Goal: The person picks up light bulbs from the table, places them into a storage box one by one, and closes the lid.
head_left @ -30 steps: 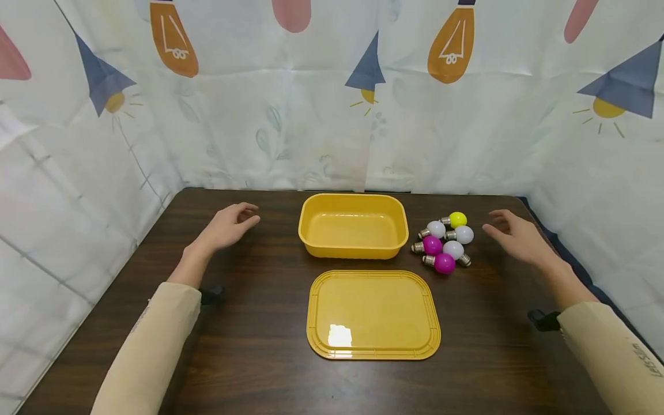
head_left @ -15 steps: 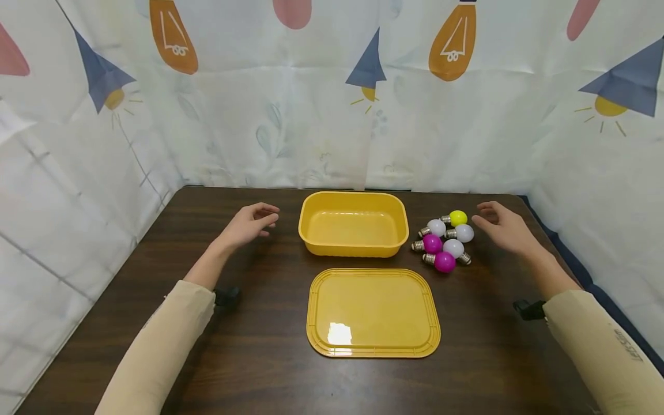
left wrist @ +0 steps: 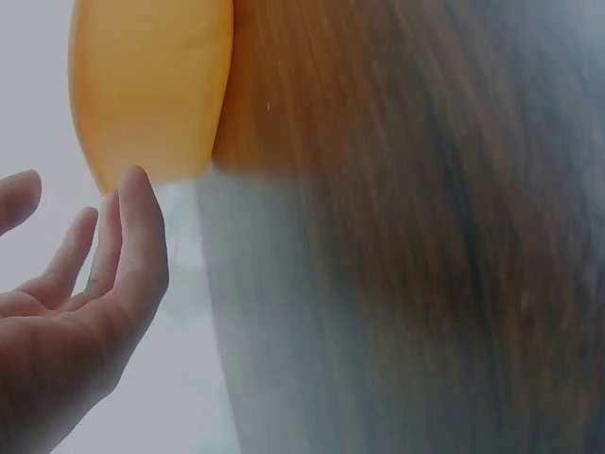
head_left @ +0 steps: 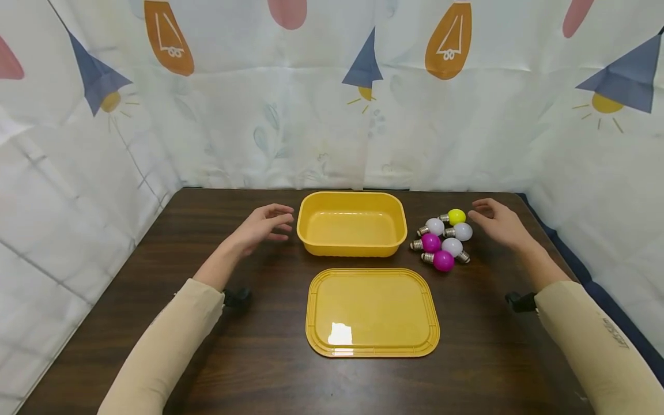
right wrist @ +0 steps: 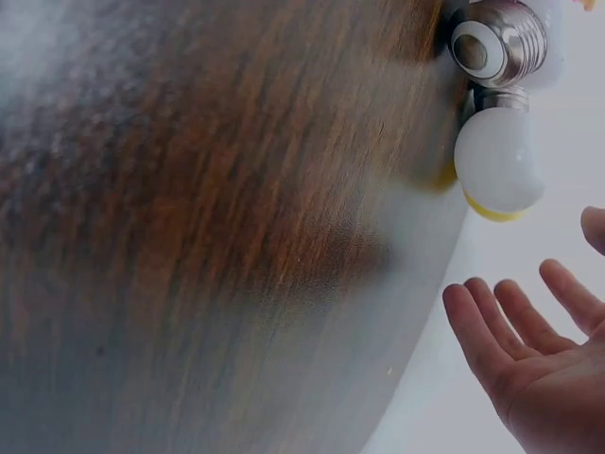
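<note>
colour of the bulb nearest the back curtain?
That bulb has a bright yellow globe; shows best in the head view.

On the worktop [head_left: 264,357], a tub [head_left: 353,251] stands near the middle of the back edge, a tray [head_left: 372,311] just before it. Six light bulbs [head_left: 449,246] lie clustered to the tub's right, towards the back right corner. A cloth [head_left: 321,127] hangs behind the worktop.

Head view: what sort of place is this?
Likely a curtained-off tabletop workstation: lamp-print fabric lines the back and both sides of a dark wood-grain table, with a yellow tub and light bulbs set out on it.
</note>
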`<state>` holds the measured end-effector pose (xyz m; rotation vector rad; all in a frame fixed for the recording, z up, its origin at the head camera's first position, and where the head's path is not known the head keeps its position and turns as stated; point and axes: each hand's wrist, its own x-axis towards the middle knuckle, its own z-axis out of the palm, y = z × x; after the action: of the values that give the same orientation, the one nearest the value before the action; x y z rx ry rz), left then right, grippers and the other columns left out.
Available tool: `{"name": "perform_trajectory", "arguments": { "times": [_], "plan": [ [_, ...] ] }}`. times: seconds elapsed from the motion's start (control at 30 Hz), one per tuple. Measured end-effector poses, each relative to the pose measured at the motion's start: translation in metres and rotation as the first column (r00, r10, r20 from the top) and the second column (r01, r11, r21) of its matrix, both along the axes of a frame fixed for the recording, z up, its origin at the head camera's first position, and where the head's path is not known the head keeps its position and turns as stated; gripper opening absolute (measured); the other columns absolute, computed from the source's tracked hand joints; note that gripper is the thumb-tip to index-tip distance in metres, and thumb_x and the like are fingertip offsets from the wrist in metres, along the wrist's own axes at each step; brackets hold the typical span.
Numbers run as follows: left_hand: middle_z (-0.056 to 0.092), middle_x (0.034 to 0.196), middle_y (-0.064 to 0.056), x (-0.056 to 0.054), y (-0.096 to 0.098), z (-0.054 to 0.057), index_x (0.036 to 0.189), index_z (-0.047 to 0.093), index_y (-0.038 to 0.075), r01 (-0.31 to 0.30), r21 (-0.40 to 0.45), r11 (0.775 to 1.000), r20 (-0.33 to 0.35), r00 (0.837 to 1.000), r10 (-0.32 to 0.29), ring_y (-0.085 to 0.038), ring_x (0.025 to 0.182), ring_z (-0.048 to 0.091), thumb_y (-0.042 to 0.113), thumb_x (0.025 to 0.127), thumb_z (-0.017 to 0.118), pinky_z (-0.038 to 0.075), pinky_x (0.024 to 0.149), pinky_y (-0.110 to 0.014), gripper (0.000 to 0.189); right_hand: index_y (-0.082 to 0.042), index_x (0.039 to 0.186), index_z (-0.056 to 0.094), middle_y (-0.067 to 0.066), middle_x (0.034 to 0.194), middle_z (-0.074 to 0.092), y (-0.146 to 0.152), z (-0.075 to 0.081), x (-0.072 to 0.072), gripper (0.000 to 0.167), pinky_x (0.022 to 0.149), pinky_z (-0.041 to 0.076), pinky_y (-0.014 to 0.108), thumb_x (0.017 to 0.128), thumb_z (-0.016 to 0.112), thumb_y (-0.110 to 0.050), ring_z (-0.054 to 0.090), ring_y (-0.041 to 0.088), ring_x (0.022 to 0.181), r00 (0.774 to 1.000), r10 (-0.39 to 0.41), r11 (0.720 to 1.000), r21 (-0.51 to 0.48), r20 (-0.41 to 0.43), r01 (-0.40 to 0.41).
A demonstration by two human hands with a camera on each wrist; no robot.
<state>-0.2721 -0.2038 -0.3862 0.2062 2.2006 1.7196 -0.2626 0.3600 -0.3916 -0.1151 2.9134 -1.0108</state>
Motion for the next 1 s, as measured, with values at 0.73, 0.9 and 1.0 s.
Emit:
{"name": "perform_trajectory", "arguments": {
  "times": [0.73, 0.9, 1.0],
  "plan": [
    [0.053, 0.129, -0.023, 0.001, 0.016, -0.008, 0.15, 0.04, -0.003, 0.004, 0.063, 0.998, 0.046, 0.999, -0.007, -0.028, 0.104, 0.066, 0.011, 0.104, 0.064, 0.06, 0.089, -0.039, 0.054, 0.007, 0.151, 0.039, 0.035, 0.149, 0.04, -0.01, -0.003, -0.014, 0.065, 0.102, 0.048, 0.059, 0.11, 0.043, -0.043, 0.048, 0.049, 0.13, 0.996, -0.007, 0.994, -0.107, 0.09, 0.016],
    [0.053, 0.13, -0.024, 0.002, 0.016, -0.007, 0.15, 0.04, -0.003, -0.011, 0.058, 0.998, 0.052, 0.999, 0.008, -0.028, 0.1, 0.067, 0.007, 0.102, 0.066, 0.061, 0.087, -0.037, 0.056, 0.007, 0.152, 0.038, 0.035, 0.15, 0.039, -0.012, -0.002, -0.017, 0.067, 0.102, 0.049, 0.059, 0.11, 0.043, -0.045, 0.047, 0.048, 0.131, 0.995, 0.004, 0.992, -0.122, 0.101, 0.008],
    [0.054, 0.129, -0.024, 0.002, 0.017, -0.006, 0.151, 0.041, -0.002, -0.027, 0.049, 0.998, 0.059, 0.998, 0.024, -0.027, 0.1, 0.066, 0.007, 0.101, 0.066, 0.061, 0.087, -0.034, 0.056, 0.006, 0.152, 0.038, 0.034, 0.15, 0.039, -0.014, -0.001, -0.018, 0.066, 0.102, 0.049, 0.058, 0.11, 0.044, -0.044, 0.047, 0.048, 0.131, 0.994, 0.009, 0.991, -0.131, 0.105, 0.005]
  ]
}}
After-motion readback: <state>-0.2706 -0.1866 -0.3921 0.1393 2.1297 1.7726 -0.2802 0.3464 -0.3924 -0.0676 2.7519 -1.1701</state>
